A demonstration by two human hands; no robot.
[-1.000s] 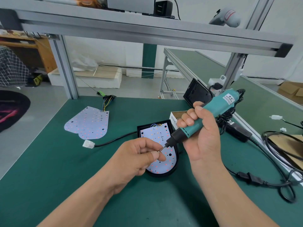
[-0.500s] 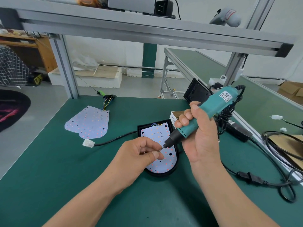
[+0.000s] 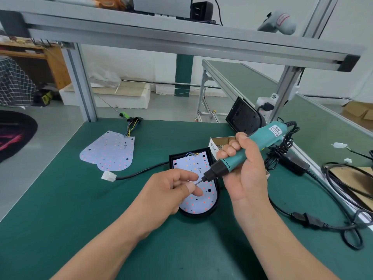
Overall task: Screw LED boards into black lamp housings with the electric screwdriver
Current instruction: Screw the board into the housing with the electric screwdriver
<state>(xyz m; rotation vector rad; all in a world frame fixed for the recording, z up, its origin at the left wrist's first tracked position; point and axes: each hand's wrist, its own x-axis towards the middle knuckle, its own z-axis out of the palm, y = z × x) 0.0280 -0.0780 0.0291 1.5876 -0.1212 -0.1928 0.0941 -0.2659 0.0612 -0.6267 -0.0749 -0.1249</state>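
Green worktop (image 3: 80,219), centre: right hand (image 3: 248,174) grips electric screwdriver (image 3: 260,142); left hand (image 3: 167,190) pinches, probably, a screw (image 3: 195,184) at the bit (image 3: 199,181). LED board (image 3: 193,164) looks thin, fragile: steady by the black housing (image 3: 201,213) rim.

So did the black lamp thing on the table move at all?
No. The black lamp housing lies in the same spot on the green table, just as close to the screw box behind it.
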